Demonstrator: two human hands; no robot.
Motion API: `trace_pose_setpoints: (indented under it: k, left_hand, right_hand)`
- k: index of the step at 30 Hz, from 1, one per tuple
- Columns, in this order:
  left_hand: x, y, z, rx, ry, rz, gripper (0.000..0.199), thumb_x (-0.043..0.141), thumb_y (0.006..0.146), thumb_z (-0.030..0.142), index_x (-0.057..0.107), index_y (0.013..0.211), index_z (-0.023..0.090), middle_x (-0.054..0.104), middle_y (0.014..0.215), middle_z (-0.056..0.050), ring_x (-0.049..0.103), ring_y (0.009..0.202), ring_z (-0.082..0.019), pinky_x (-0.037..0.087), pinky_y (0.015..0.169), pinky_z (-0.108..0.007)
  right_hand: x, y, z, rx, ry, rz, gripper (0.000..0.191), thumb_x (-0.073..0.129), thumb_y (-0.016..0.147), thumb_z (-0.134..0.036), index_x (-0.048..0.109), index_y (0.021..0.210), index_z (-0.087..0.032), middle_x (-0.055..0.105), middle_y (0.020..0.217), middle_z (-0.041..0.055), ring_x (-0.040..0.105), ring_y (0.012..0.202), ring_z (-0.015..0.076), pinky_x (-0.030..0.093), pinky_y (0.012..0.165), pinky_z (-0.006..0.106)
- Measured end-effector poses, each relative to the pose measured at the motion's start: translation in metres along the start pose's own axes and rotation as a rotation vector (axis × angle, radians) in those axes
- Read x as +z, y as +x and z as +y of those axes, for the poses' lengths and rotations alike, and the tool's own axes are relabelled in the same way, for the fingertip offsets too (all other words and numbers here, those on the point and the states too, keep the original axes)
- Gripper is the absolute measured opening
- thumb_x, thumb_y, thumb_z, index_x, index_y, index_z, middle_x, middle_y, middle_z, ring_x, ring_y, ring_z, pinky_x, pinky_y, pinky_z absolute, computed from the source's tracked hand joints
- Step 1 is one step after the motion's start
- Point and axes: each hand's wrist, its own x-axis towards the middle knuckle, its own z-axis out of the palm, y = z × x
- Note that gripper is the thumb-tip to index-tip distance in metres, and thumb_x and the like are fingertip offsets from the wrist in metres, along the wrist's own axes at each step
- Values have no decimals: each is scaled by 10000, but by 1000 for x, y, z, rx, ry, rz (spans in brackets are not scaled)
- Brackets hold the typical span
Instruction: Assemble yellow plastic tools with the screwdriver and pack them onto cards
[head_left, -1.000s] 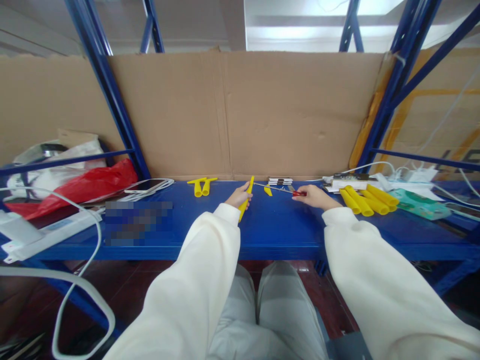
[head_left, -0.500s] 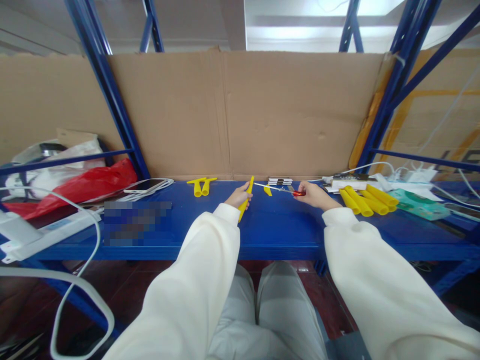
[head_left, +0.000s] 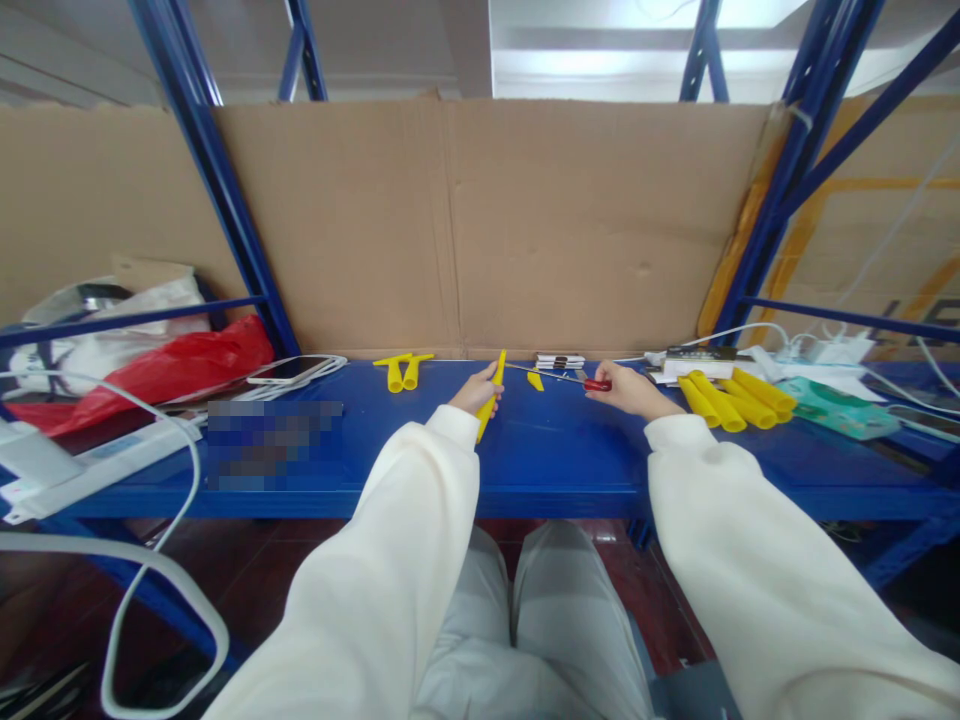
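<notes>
The left hand (head_left: 474, 392) stays closed around a yellow part (head_left: 500, 371) above the table (head_left: 562, 450); the right hand (head_left: 628, 392) pinches a screwdriver (head_left: 598, 385) whose glint changes, suggesting slight turning, so work seems to continue with its tip at or near that part

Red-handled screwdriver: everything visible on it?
The red-handled screwdriver has a glossy, plastic-looking handle and a long, thin metallic shaft. The bare right hand grips the handle over the blue tabletop; the shaft points left, tip end near the yellow plastic-looking part in the bare left hand. Contact there can't be told.
</notes>
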Motion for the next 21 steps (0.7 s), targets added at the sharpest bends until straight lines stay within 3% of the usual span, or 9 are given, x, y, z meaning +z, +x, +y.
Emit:
trace_pose_setpoints:
  k: [5,14,17,21]
  left_hand:
    - [0,1,-1,10,-2,7,758,464,904,35,257,1597,261,428,596,62,418,419,-83,346,421,-178]
    - [-1,3,-2,4,-23,18,726,465,913,31,299,1584,253,425,588,63,420,411,-83,336,415,-182]
    - [-1,4,-2,8,-32,23,723,463,914,33,302,1583,255,429,588,63,420,409,-83,340,419,-182]
    - [0,3,-2,14,-18,18,734,469,903,29,304,1583,252,429,580,64,421,410,-85,338,412,-179]
  right_hand:
    - [-4,-2,-4,-20,-120,78,132,689,785,-367,667,794,-237,738,769,40,656,698,207,394,580,264]
    - [-7,-4,-9,-62,-41,-47,192,601,881,-346,734,958,-230,777,962,80,706,852,239,478,705,296]
    - [-3,-3,-10,-50,-67,-10,206,663,836,-342,671,1013,-237,769,917,59,699,810,231,460,663,283]
    - [-3,-3,-12,-27,-147,74,154,672,819,-343,619,928,-248,735,790,31,666,706,214,400,592,266]
